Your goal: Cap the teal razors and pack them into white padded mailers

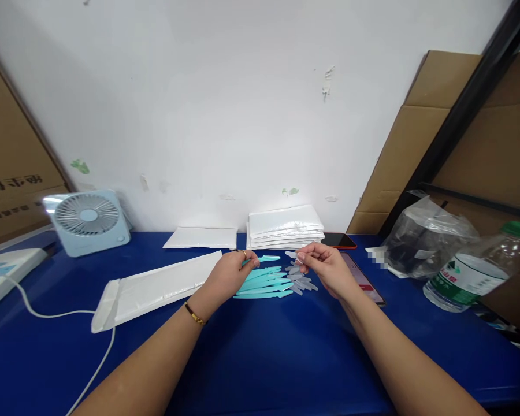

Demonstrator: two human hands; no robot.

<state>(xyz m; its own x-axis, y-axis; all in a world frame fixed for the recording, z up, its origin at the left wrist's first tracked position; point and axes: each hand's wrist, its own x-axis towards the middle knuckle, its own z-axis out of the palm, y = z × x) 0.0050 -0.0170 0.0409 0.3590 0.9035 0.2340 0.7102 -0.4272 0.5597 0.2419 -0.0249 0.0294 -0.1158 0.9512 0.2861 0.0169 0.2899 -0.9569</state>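
My left hand pinches a teal plastic stick by one end and holds it just above the blue table. My right hand pinches a small clear plastic cap close to the stick's tip. Between and below the hands lie several more teal sticks and a small heap of clear caps.
A long white pouch lies left of the sticks. A stack of white pouches and another flat pouch sit by the wall. A phone, a small fan, a white cable, a plastic bag and a water bottle surround the area.
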